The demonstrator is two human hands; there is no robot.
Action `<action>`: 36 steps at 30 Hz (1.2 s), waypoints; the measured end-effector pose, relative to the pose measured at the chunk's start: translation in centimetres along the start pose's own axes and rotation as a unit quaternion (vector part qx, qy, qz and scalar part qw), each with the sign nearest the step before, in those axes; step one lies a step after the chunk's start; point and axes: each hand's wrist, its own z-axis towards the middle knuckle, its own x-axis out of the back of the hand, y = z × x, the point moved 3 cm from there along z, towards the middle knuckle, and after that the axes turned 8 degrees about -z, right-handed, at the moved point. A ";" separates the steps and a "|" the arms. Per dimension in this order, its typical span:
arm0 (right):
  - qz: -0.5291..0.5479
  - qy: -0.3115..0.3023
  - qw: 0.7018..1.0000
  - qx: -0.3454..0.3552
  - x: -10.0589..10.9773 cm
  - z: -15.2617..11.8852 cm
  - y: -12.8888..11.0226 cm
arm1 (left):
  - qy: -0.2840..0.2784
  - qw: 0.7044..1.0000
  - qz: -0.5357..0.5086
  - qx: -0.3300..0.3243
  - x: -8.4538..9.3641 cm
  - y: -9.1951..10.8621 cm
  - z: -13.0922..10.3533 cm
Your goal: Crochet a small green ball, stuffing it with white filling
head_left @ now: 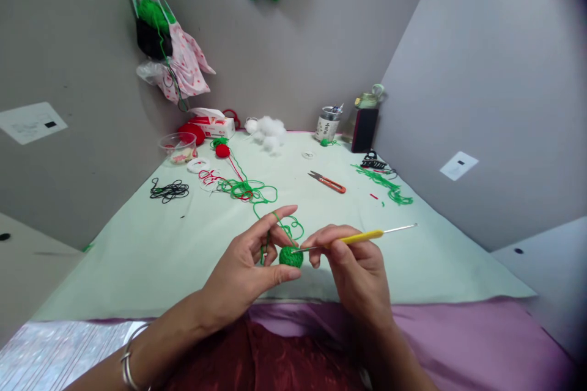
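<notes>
Between the thumb and fingers of my left hand [250, 263] sits a small round green crochet piece [290, 257]. Green yarn [280, 221] loops over my raised left index finger and runs down to the piece. My right hand [353, 263] is closed around the yellow handle of a double-ended crochet hook [362, 237]. The hook's left metal tip meets the upper edge of the piece; its other tip points right. From my left hand the yarn trails back to a loose green tangle [243, 189] on the table.
Orange thread snips [326, 182] lie mid-table. Cut green strands [387, 184] and a phone [365, 130] are at right. Black cord [169, 190], a clear plastic tub [178, 148] and a red yarn ball [222, 151] are at left. White stuffing [269, 131] and a pen tin [327, 124] stand behind.
</notes>
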 end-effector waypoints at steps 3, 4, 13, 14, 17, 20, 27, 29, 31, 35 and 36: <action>-0.011 -0.014 1.000 0.013 0.2 -0.1 -0.4 | 0.004 1.000 0.020 -0.007 0.0 0.3 0.1; -0.022 -0.016 0.999 0.021 0.2 -0.2 -0.4 | 0.005 1.000 0.027 -0.010 0.0 0.4 0.1; -0.205 -0.054 0.971 0.110 0.2 -0.4 -1.9 | 0.042 0.995 0.073 -0.046 0.1 0.5 0.0; -0.228 -0.064 0.963 0.129 0.0 -0.4 -2.1 | 0.049 0.994 0.081 -0.053 0.0 0.6 0.0; -0.311 -0.074 0.925 0.203 -0.5 -0.9 -2.5 | 0.075 0.990 0.097 -0.065 -0.2 0.7 -0.1; -0.399 -0.042 0.873 0.278 -1.2 -1.6 -2.0 | 0.105 0.987 0.097 -0.074 -0.4 0.5 -0.4; -0.515 0.001 0.780 0.356 -1.9 -2.9 -2.0 | 0.067 0.993 0.048 -0.087 -0.8 -0.4 -1.2; -0.518 -0.014 0.769 0.374 -1.7 -3.1 -2.3 | 0.027 0.998 -0.053 -0.012 -0.9 -0.6 -1.1; -0.501 -0.026 0.777 0.380 -1.3 -3.3 -2.3 | 0.001 0.988 -0.142 0.064 -1.0 -0.8 -0.9; -0.414 -0.019 0.838 0.356 -0.8 -3.3 -1.2 | -0.004 0.968 -0.208 0.137 -1.0 -1.0 -0.6; -0.387 -0.012 0.855 0.346 -0.7 -3.2 -0.9 | -0.005 0.967 -0.214 0.139 -1.0 -1.1 -0.6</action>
